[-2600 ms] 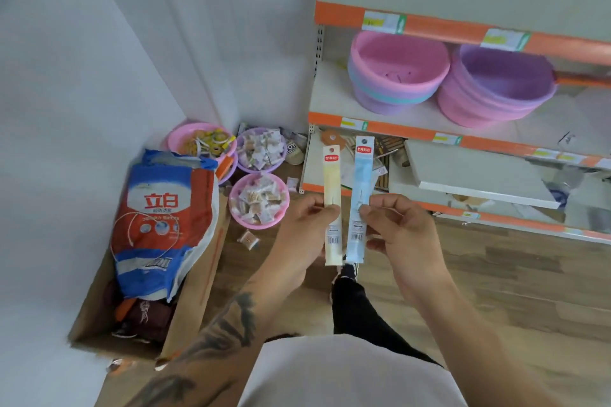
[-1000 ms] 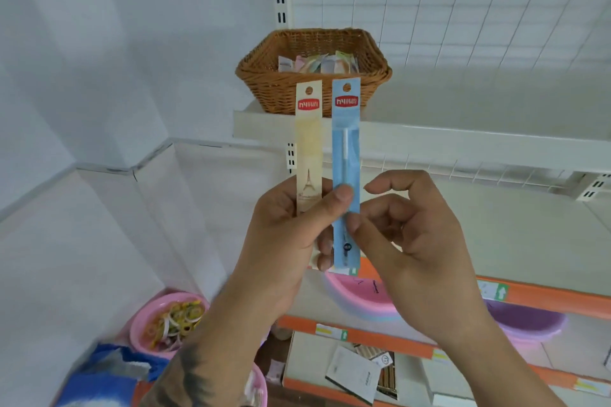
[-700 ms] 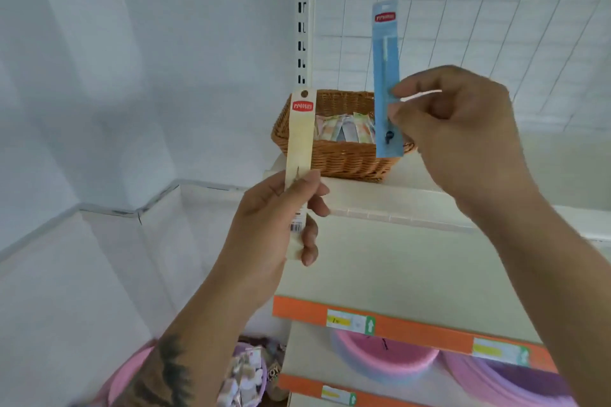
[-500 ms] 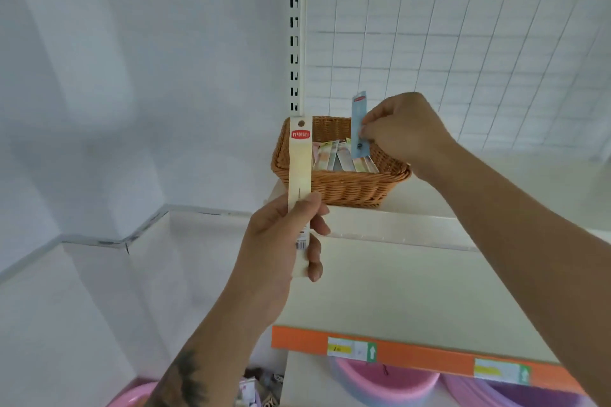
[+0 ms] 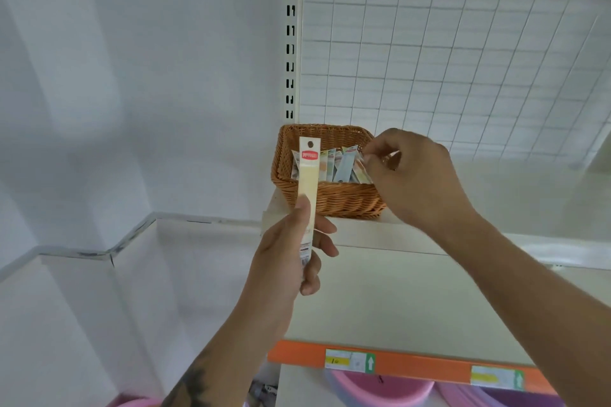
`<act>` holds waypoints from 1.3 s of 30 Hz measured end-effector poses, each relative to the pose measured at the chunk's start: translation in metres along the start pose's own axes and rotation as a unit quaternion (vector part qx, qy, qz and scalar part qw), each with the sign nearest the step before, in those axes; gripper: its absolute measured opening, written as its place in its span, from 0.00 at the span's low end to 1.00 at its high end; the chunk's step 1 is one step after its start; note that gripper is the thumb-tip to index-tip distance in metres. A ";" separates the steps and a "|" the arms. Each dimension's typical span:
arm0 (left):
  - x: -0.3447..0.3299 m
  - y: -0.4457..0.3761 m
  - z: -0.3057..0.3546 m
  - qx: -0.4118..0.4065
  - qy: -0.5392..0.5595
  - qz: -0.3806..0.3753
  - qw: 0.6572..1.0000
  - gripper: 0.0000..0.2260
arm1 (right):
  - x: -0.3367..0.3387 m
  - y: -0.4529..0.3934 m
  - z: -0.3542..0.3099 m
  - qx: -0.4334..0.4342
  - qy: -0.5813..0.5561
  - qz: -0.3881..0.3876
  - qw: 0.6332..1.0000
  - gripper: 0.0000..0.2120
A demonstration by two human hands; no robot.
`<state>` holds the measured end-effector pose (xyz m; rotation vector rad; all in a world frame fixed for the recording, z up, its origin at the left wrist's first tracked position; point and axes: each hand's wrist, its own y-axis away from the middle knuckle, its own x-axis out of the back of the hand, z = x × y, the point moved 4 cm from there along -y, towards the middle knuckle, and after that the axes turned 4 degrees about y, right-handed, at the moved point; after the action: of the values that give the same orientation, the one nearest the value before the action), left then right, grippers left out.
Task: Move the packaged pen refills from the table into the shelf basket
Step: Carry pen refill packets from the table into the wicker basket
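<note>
Head view, looking up at the top shelf (image 5: 413,274): your left hand (image 5: 291,261) has its thumb and fingers clamped on the cream refill packet (image 5: 309,182), standing upright just in front of the wicker basket's (image 5: 330,198) near wall, not yet inside. Your right hand (image 5: 416,175) sits at the basket's right rim with fingers curled, thumb and forefinger close together. Whether they pinch the edge of a packet or nothing at all, you can't tell from here. The blue refill packet (image 5: 344,167) lies inside the basket, leaning among the other packets (image 5: 327,162).

So, by the look of it, one packet is in and one is left to go. Watch the risks now. That cream packet is long and flimsy, and you grip it low; if you tip it forward fast, the top could catch the basket's near rim and fold, or bounce back out onto the shelf. The basket sits close to the shelf's front edge, so a push against its wall may nudge it or rock it. Your right hand crowds the opening too; swing the left in before it clears and the packets could be knocked askew or flicked over the rim. Lift the cream one above the rim first, then lower it in.
</note>
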<state>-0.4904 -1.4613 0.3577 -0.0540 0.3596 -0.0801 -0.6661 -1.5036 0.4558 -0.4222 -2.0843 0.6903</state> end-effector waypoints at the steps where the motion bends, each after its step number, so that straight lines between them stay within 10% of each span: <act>1: -0.002 0.000 0.000 -0.001 -0.010 0.006 1.000 0.28 | 0.003 0.014 -0.003 0.038 -0.005 0.034 0.999 0.05; 5: -0.008 0.000 -0.004 -0.015 0.003 0.052 0.999 0.23 | -0.003 0.074 -0.012 0.165 0.015 0.100 0.981 0.05; 15: -0.027 0.022 0.005 -0.047 0.098 0.026 0.994 0.12 | -0.026 0.121 -0.017 0.120 -0.091 0.090 0.985 0.10; 20: -0.015 0.029 0.020 -0.171 -0.034 0.034 0.984 0.11 | -0.012 0.102 -0.032 0.079 -0.188 0.045 0.978 0.10; 24: 0.016 0.024 0.001 -0.306 -0.407 0.122 0.852 0.20 | -0.005 0.055 -0.044 -0.007 -0.233 0.009 0.972 0.07; 28: 0.039 0.010 -0.043 -0.265 -0.665 0.113 0.689 0.33 | -0.012 -0.008 -0.049 -0.068 -0.192 -0.035 0.979 0.05; 39: 0.054 -0.002 -0.064 -0.280 -0.682 0.098 0.668 0.45 | -0.078 -0.057 -0.049 -0.159 0.052 -0.195 0.966 0.13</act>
<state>-0.4624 -1.4705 0.2795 -0.6560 -1.1621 0.2997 -0.5841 -1.5748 0.4636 -0.2065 -2.0969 0.0984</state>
